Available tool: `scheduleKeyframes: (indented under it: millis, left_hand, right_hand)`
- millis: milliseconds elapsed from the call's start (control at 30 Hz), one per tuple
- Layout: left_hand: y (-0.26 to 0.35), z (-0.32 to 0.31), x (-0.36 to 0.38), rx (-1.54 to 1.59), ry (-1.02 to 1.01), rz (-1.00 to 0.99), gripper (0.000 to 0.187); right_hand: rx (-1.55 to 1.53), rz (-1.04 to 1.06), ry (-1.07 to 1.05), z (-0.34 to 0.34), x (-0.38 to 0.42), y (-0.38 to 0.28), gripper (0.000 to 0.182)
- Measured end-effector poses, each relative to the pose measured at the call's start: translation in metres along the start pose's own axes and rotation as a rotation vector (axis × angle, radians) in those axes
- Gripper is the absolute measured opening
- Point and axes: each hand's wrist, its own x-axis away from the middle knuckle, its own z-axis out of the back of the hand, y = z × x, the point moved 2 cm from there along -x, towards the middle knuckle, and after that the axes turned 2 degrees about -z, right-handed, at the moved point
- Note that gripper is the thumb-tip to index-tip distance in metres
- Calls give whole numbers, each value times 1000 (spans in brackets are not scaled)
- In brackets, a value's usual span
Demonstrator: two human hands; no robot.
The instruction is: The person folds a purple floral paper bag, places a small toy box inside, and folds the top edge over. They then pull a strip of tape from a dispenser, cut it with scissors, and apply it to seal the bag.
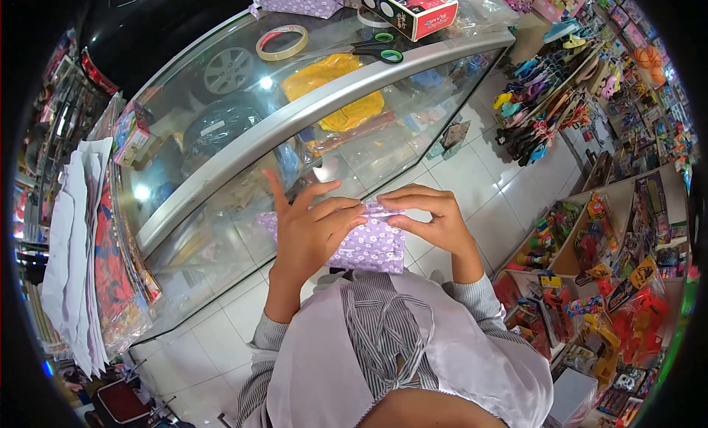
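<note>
A purple packet of white-flowered wrapping paper is held up in front of my body, at the middle of the head view. My left hand pinches its top edge between thumb and forefinger, the other fingers spread upward. At the same edge, my right hand has thumb and fingers closed on the paper, close beside the left fingertips. Part of the packet's left side is hidden behind my left hand.
Beyond my hands stands a glass display counter. On it lie a tape roll, green-handled scissors, a red toy box and another purple floral package. White paper sheets hang left; toy shelves line the right.
</note>
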Motion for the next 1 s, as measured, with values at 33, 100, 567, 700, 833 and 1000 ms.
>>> scheduleKeyframes:
  millis: [33, 100, 567, 700, 833, 1000]
  left_hand:
    - [0, 1, 0, 7, -1, 2, 15]
    - [3, 4, -1, 35, 5, 23, 14]
    - [-5, -2, 4, 15, 77, 25, 11]
    - [-9, -2, 9, 27, 55, 2, 11]
    - [-6, -2, 6, 25, 83, 13, 11]
    - [-8, 8, 5, -18, 115, 46, 13]
  right_hand:
    - [-15, -12, 0, 0, 0, 0, 21]
    - [-2, 8, 5, -1, 0, 0, 20]
    - [8, -12, -1, -5, -6, -1, 17]
    - [38, 13, -36, -1, -7, -3, 17]
    - [301, 172, -21, 0, -19, -27, 16]
    - [266, 129, -92, 3, -22, -20, 12]
